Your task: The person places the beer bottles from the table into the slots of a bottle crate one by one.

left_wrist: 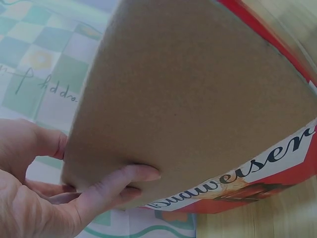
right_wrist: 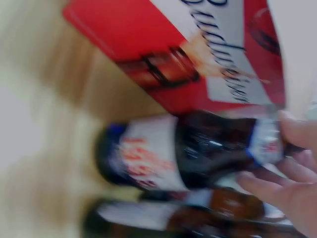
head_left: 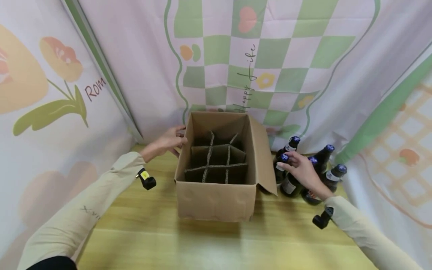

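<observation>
An open cardboard box (head_left: pixel 216 200) stands on the table, with a cardboard divider (head_left: pixel 219 167) forming compartments inside. My left hand (head_left: pixel 167 142) is at its left side, gripping the edge of a brown outer flap (left_wrist: pixel 188 94) between thumb and fingers. To the box's right, my right hand (head_left: pixel 302 170) holds a dark beer bottle (right_wrist: pixel 213 146) by its neck, near the blue cap. That bottle looks upright beside the box's red printed side (right_wrist: pixel 124 34). Whether its base touches the table cannot be told.
Several other dark bottles (head_left: pixel 332 178) with blue caps stand close together around my right hand. The right flap (head_left: pixel 264 153) of the box hangs outward towards them. A patterned curtain (head_left: pixel 233 56) rises right behind the box, over the wooden table (head_left: pixel 145 232).
</observation>
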Action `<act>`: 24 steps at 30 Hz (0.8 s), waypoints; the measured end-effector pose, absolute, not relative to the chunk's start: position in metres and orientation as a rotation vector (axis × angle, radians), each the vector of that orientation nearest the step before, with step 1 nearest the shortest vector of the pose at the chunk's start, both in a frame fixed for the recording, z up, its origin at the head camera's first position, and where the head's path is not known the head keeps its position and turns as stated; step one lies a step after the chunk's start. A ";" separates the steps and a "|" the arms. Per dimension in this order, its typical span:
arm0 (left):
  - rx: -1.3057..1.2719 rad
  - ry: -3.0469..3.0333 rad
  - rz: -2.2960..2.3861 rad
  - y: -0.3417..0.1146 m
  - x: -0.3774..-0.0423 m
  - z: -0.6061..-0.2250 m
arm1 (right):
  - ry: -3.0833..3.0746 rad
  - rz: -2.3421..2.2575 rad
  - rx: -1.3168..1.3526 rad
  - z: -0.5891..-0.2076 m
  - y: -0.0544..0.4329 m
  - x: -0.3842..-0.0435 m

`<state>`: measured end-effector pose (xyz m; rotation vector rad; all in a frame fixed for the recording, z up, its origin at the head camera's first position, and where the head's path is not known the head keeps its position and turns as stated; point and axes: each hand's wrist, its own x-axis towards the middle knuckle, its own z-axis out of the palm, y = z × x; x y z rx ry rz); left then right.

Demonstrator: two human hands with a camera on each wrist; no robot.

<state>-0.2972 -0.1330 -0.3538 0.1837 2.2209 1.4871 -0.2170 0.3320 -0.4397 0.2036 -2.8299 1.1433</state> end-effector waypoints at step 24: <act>0.273 2.345 1.386 -0.132 -0.298 -0.352 | -2.345 1.402 0.234 -0.483 0.316 -0.226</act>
